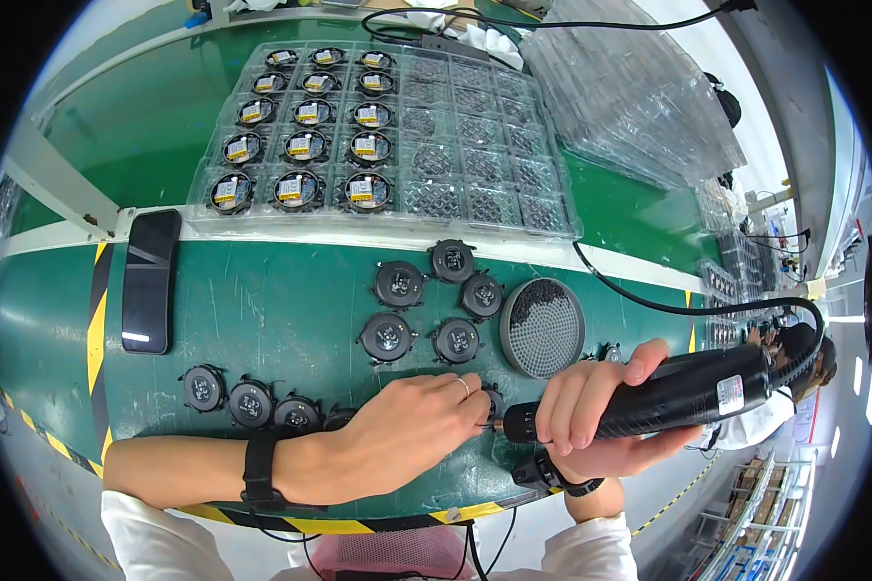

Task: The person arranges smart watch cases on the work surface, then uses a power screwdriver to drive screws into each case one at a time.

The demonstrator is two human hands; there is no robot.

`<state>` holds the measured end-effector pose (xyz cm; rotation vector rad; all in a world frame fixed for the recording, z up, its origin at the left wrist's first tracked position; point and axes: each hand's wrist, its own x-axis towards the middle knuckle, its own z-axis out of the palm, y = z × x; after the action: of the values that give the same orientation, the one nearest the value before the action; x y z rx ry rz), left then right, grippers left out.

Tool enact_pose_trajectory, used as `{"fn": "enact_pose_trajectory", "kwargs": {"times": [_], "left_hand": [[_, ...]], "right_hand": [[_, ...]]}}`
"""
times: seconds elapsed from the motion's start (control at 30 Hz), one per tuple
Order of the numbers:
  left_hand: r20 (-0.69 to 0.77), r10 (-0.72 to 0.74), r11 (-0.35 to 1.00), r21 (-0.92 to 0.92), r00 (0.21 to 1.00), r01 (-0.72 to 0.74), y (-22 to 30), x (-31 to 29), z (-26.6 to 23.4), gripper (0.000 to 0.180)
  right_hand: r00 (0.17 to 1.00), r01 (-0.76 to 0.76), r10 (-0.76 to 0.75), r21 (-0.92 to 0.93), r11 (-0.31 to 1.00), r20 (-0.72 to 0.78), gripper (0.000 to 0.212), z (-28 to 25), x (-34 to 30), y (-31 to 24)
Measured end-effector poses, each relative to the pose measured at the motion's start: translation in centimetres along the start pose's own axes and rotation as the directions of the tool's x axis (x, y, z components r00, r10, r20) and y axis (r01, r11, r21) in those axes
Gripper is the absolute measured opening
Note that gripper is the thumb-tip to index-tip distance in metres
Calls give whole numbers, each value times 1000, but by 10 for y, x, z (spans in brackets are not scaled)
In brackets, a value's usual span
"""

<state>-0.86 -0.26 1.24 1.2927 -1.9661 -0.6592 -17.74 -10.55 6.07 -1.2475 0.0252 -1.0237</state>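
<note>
My right hand (601, 412) is wrapped round a black electric screwdriver (688, 392), which lies nearly level with its nose pointing left. My left hand (421, 426) is closed, its fingertips against a dark round watch case (495, 399) right at the screwdriver's tip. Fingers and tool hide most of that case, and the bit's exact contact cannot be seen. Beyond my hands lies a group of several black watch cases (388, 337), backs up. A row of more watch cases (251, 402) runs to the left, its near end partly covered by my left hand.
A round grey dish (543, 353) of tiny dark screws sits beyond the screwdriver. A clear compartment tray (436, 203) holds several watch assemblies on its left side. A black phone (150, 281) lies at left. Stacked clear trays (639, 97) stand far right; the screwdriver's cable (688, 310) arcs over the bench.
</note>
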Motion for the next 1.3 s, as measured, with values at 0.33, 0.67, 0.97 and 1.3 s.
{"fn": "enact_pose_trajectory", "kwargs": {"times": [0.33,0.67,0.97,1.3], "left_hand": [[60,-96,981,174,994,85,37,-9,-16,27],[310,-48,800,581,950,-149,41,-34,6,60],[365,-69,736,647,928,-199,41,-26,2,59],[362,-73,750,634,930,-188,39,-27,3,59]], "right_hand": [[992,128,-127,-119,985,13,47,-4,4,-3],[983,177,-184,-364,915,13,22,-7,6,1],[988,154,-137,-348,925,71,27,-14,6,2],[996,80,-58,-336,938,74,35,-20,4,0]]}}
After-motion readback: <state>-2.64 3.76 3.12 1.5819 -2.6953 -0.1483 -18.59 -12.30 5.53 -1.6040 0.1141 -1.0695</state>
